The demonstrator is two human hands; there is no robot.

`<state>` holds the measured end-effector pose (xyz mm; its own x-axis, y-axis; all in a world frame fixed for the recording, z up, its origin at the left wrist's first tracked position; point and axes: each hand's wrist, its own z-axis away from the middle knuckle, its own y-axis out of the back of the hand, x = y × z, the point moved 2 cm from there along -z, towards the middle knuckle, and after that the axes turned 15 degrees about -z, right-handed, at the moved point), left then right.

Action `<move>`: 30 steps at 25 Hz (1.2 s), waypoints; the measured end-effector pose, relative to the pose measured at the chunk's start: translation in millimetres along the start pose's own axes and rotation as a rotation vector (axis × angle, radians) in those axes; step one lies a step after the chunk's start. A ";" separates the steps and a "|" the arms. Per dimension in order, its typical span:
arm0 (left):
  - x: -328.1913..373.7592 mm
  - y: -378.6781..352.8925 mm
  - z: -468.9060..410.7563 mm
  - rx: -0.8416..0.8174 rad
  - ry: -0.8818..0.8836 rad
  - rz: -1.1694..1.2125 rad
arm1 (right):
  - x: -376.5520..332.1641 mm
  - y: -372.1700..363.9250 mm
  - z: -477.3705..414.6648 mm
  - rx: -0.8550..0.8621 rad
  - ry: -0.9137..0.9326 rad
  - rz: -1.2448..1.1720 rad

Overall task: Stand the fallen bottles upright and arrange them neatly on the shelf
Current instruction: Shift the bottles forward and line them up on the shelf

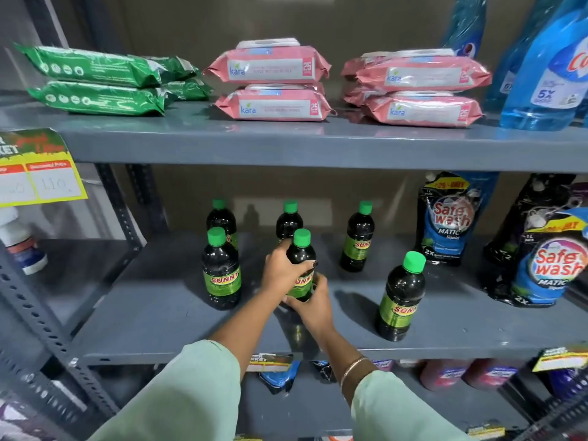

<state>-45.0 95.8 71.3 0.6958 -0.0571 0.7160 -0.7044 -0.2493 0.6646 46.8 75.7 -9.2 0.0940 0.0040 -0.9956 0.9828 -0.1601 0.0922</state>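
Several dark bottles with green caps and green "SUNNY" labels stand upright on the grey middle shelf (152, 300). My left hand (281, 270) grips the shoulder of the middle front bottle (301, 246), and my right hand (310, 305) wraps its lower part. To its left stands a front bottle (221, 272). At the back stand the back left bottle (221, 219), the back middle bottle (289, 221) and the back right bottle (358, 238). One more bottle (401, 297) stands near the front right. No bottle in view lies on its side.
Blue and black Safe Wash pouches (450, 221) (553, 265) crowd the right end of the shelf. The upper shelf carries green packs (95, 79), pink Kara wipes (273, 84) and blue bottles (547, 74). A yellow price tag (35, 168) hangs at left. An upright post (124, 214) bounds the left.
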 end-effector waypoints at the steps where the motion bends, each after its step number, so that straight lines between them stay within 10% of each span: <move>1: -0.8 0.4 -0.6 -0.017 -0.008 -0.003 | 1.4 -3.8 -3.7 0.001 -0.014 -0.007; 24: -0.4 22.7 70.2 -0.058 -0.049 0.016 | 4.3 -0.6 67.6 0.044 -0.016 -0.019; 30: -28.2 48.9 79.6 0.002 0.107 0.143 | -4.4 -10.7 113.5 0.335 0.119 0.039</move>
<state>-87.9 8.3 66.5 0.5697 0.0112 0.8218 -0.7945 -0.2484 0.5542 17.8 -34.7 -8.0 0.1675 0.1029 -0.9805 0.8734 -0.4768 0.0992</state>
